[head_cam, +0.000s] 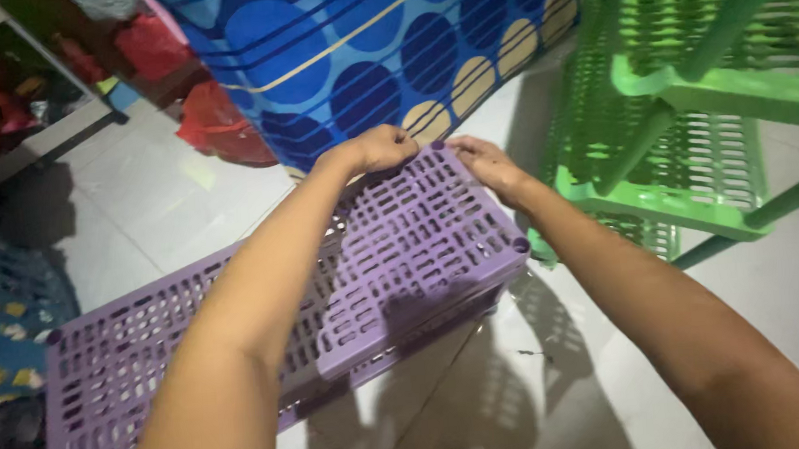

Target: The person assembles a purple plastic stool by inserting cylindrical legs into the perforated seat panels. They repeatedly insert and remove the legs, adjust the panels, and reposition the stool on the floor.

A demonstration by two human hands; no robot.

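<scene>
Purple plastic shelf panel (411, 252), head view: left hand (377, 148) is curling shut over its far edge, right hand (487, 167) is pinching that edge just beside it. Panel is resting tilted on a second purple panel (137, 365) on the tiled floor (523, 385). Risk: near end slipping off, since both grips sit on one edge. Green rack (693, 138) right of grip; blue dotted mattress (387, 47) beyond; no labels visible.

The light was dim and cool, coming from behind and above me, so my arms threw dark shadows on the white floor tiles (523, 385) just below the purple slatted shelf (401, 252). Left of that shelf the corner sank into murk. Edges looked soft and slightly blurred, without glare.
</scene>
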